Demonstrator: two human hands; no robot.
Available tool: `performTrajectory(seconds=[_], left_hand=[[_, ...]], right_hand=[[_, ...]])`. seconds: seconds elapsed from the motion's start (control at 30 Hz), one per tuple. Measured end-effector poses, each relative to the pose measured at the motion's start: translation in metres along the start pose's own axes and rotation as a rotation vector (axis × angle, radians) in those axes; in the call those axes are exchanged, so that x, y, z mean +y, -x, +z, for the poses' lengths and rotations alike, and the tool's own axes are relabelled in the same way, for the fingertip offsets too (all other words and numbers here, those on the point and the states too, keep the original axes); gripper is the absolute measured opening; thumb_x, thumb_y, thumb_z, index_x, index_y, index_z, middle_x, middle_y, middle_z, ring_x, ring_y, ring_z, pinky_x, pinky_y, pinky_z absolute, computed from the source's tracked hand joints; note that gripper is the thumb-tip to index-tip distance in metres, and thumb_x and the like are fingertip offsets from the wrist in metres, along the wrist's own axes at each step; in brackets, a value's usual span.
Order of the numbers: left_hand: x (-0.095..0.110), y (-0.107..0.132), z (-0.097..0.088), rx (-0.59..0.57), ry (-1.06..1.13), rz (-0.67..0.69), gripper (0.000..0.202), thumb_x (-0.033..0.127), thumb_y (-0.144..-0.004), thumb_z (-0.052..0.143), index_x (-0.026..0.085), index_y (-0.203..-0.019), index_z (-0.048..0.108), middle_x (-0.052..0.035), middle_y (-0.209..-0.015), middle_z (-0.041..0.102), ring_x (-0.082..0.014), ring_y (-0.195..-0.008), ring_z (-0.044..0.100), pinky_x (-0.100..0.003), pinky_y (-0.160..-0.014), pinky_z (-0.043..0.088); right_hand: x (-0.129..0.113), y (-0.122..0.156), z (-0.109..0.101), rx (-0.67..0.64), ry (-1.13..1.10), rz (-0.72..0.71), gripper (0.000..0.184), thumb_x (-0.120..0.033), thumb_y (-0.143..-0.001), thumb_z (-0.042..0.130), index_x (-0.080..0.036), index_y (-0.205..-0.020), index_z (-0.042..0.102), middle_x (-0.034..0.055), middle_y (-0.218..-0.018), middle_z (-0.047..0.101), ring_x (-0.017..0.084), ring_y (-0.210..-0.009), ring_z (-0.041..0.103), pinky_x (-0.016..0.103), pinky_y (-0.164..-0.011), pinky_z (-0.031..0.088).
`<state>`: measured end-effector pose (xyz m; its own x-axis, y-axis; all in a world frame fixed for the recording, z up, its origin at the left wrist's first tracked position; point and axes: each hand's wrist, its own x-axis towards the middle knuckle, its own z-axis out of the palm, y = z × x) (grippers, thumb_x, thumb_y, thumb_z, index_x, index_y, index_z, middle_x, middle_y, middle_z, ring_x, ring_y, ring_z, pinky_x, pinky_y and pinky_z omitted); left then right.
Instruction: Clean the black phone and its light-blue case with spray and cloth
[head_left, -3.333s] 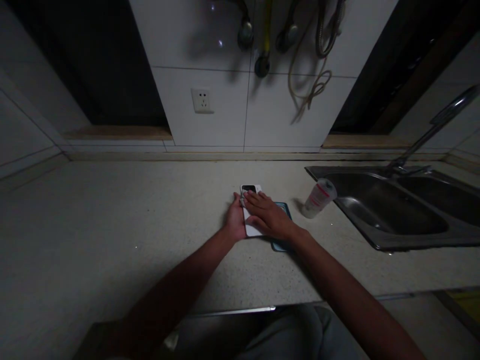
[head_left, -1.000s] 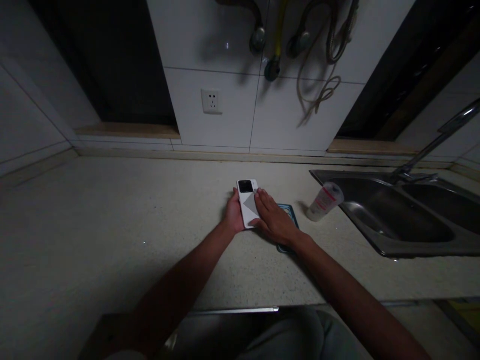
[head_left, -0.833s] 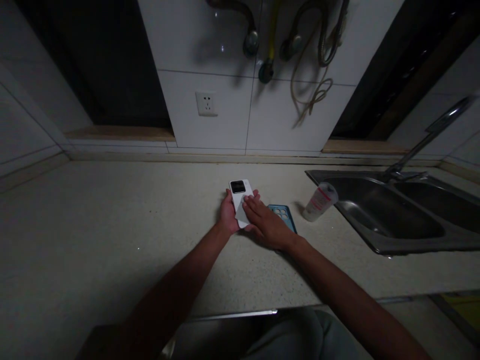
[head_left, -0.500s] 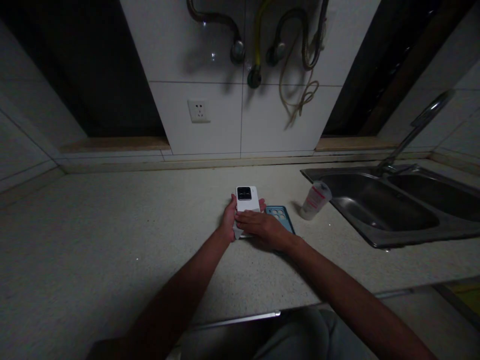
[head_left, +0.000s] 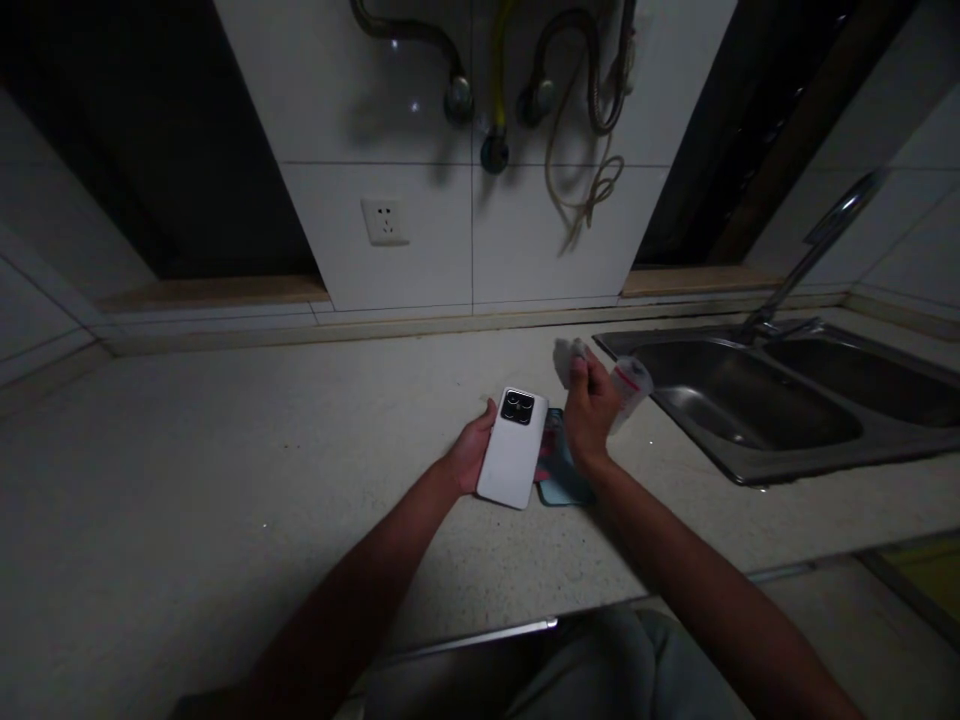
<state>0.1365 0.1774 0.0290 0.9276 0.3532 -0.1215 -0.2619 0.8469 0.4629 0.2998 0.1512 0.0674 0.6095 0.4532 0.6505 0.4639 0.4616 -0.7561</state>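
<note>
My left hand is closed round the left edge of a white smartphone, its back and dark camera block facing up. To the right, my right hand pinches a crumpled, pale grey-white wipe, raised apart from the phone. Between phone and right wrist, a blue phone case lies on the counter, partly hidden. The left hand's fingertips show between the phone and the case. Just behind the right hand stands a clear plastic cup with red print.
The pale speckled counter spreads under everything. A steel double sink with a tall faucet is set in on the right. Behind are a tiled wall with a socket and hanging hoses. The counter's front edge is close to my body.
My right hand has lifted off the phone and moved right and away from me with the wipe, in front of the cup. The phone has shifted right and tilted, its back now uncovered.
</note>
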Motion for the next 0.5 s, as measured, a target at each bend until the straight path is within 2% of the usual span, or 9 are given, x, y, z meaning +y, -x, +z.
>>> performTrajectory(seconds=[0.03, 0.13, 0.2, 0.27, 0.33, 0.4, 0.5], left_hand=[[0.000, 0.000, 0.000, 0.018, -0.002, -0.002, 0.070, 0.067, -0.093, 0.035, 0.010, -0.126, 0.062, -0.0204, -0.109, 0.073, -0.0339, -0.101, 0.070, -0.053, -0.092, 0.050], [0.000, -0.003, 0.001, 0.164, -0.027, 0.010, 0.062, 0.061, -0.095, 0.038, 0.011, -0.119, 0.066, -0.0172, -0.097, 0.075, -0.0319, -0.090, 0.072, -0.050, -0.086, 0.053], [0.000, -0.005, 0.001, 0.272, -0.049, 0.033, 0.054, 0.052, -0.096, 0.040, 0.010, -0.115, 0.069, -0.0163, -0.089, 0.076, -0.0306, -0.085, 0.073, -0.046, -0.083, 0.054], [0.000, -0.007, 0.003, 0.325, -0.056, 0.063, 0.053, 0.049, -0.096, 0.041, 0.009, -0.112, 0.070, -0.0160, -0.084, 0.076, -0.0300, -0.082, 0.073, -0.044, -0.080, 0.055], [0.000, -0.006, 0.004, 0.317, -0.048, 0.074, 0.063, 0.060, -0.095, 0.037, 0.010, -0.111, 0.070, -0.0162, -0.083, 0.075, -0.0308, -0.083, 0.073, -0.044, -0.079, 0.055], [0.000, -0.004, 0.006, 0.275, -0.040, 0.055, 0.078, 0.074, -0.090, 0.029, 0.011, -0.111, 0.069, -0.0171, -0.084, 0.075, -0.0322, -0.084, 0.073, -0.046, -0.077, 0.055], [-0.001, -0.001, 0.007, 0.217, -0.062, 0.010, 0.090, 0.083, -0.084, 0.022, 0.011, -0.114, 0.068, -0.0187, -0.086, 0.075, -0.0328, -0.083, 0.073, -0.046, -0.074, 0.056]], right_hand=[[0.002, 0.002, 0.001, -0.083, 0.017, -0.047, 0.037, -0.040, -0.099, 0.049, -0.019, -0.120, 0.070, 0.0100, -0.124, 0.071, 0.024, -0.119, 0.063, 0.046, -0.105, 0.048], [0.005, 0.013, 0.005, -0.527, 0.126, -0.288, 0.031, -0.033, -0.098, 0.052, -0.024, -0.120, 0.070, 0.0095, -0.127, 0.070, 0.024, -0.120, 0.064, 0.047, -0.104, 0.050], [0.006, 0.019, 0.007, -0.753, 0.212, -0.460, 0.029, -0.028, -0.096, 0.054, -0.024, -0.118, 0.072, 0.0098, -0.128, 0.069, 0.026, -0.123, 0.062, 0.048, -0.103, 0.051], [0.005, 0.021, 0.008, -0.823, 0.266, -0.569, 0.029, -0.024, -0.096, 0.053, -0.023, -0.119, 0.071, 0.0097, -0.131, 0.067, 0.027, -0.128, 0.059, 0.049, -0.105, 0.050], [0.004, 0.020, 0.007, -0.823, 0.282, -0.609, 0.031, -0.023, -0.097, 0.050, -0.023, -0.122, 0.070, 0.0086, -0.133, 0.066, 0.025, -0.130, 0.057, 0.047, -0.106, 0.049], [0.003, 0.016, 0.004, -0.831, 0.281, -0.612, 0.031, -0.025, -0.098, 0.049, -0.023, -0.122, 0.069, 0.0077, -0.133, 0.067, 0.025, -0.129, 0.058, 0.046, -0.106, 0.050], [0.005, 0.010, 0.000, -0.809, 0.285, -0.528, 0.032, -0.030, -0.100, 0.048, -0.023, -0.121, 0.070, 0.0087, -0.128, 0.069, 0.025, -0.120, 0.065, 0.044, -0.100, 0.054]])
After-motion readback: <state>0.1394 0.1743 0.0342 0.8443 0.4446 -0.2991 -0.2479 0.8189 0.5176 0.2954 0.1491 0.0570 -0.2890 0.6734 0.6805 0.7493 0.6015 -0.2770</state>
